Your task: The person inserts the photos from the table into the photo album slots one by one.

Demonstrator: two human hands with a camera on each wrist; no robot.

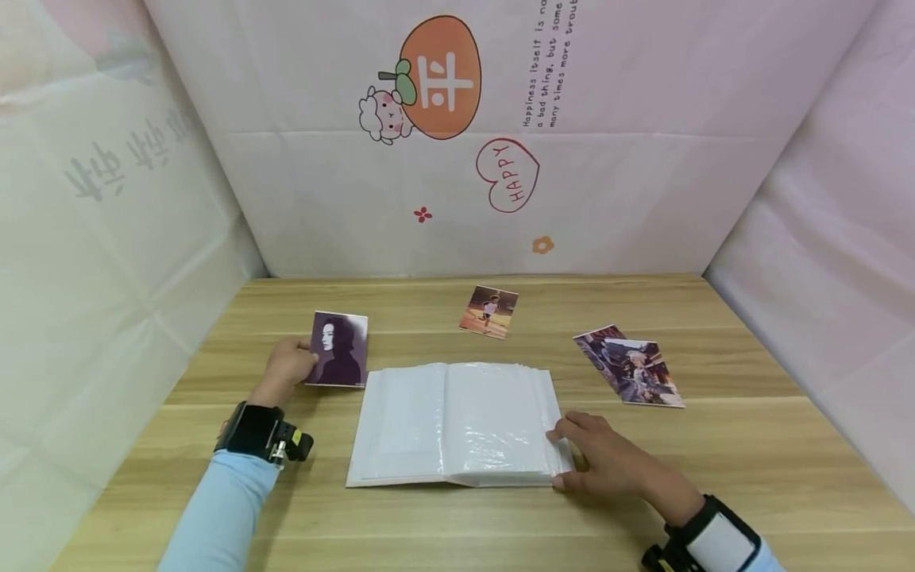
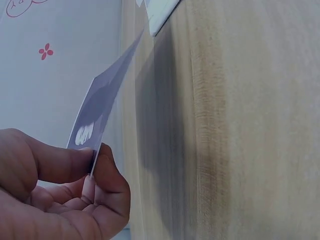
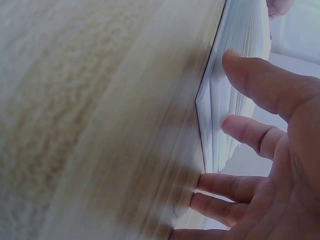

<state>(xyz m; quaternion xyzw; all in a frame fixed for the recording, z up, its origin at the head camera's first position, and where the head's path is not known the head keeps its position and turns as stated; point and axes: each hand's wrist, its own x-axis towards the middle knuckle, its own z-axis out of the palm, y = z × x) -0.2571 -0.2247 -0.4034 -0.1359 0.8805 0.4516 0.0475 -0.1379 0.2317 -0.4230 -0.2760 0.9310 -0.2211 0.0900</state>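
The left hand [image 1: 287, 367] pinches a purple portrait photo [image 1: 337, 348] by its left edge, thumb and forefinger pressed together on the print; in the left wrist view the fingers [image 2: 60, 162] clamp the near corner of the photo [image 2: 100, 110], which lifts away from the hand, tilted up off the wooden table [image 1: 750, 445]. The photo sits just left of the open album [image 1: 453, 421], its lower right corner close to the album's top left corner.

The right hand [image 1: 604, 457] lies with loosely spread fingers on the right edge of the album, holding nothing; in the right wrist view the fingertips [image 3: 240, 127] touch the stacked page edges of the album [image 3: 235, 75].

Beyond the album, near the back wall, lies a small photo of a running figure [image 1: 488, 311]. To the right, well apart from the right hand, two overlapping photos [image 1: 629, 365] lie flat on the table.
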